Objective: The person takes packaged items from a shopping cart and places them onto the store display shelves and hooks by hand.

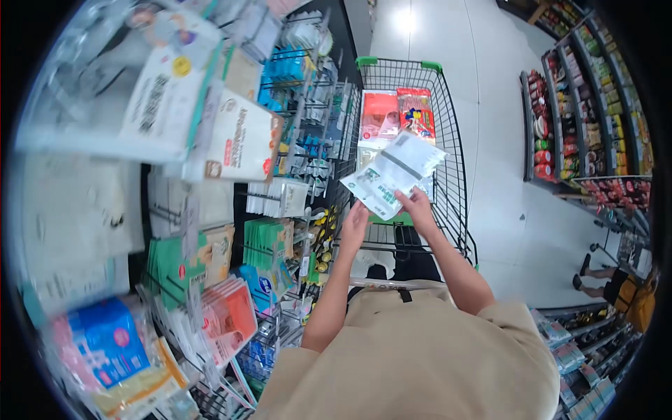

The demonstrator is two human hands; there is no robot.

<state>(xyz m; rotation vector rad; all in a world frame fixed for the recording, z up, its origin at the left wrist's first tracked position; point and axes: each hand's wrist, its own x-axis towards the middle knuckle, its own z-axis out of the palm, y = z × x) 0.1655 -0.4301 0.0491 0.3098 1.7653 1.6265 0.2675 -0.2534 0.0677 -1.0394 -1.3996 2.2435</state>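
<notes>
Over the shopping cart (455,150), a flat white packet (381,183) with green print and a grey band is held tilted in front of me. My right hand (418,210) pinches its lower right edge, thumb on top. At the lower left corner, my left hand (355,218) has its fingers closed on the packet's edge. Beneath and beyond it in the cart lie a pink-and-white packet (380,113) and a red snack bag (416,112). Other goods below the white packet are partly hidden.
A rack of hanging packets (269,241) runs close along my left, jutting toward the cart. Right of the cart is tiled floor (500,203). Shelves of goods (588,98) stand farther right, and another person (623,290) is at the right edge.
</notes>
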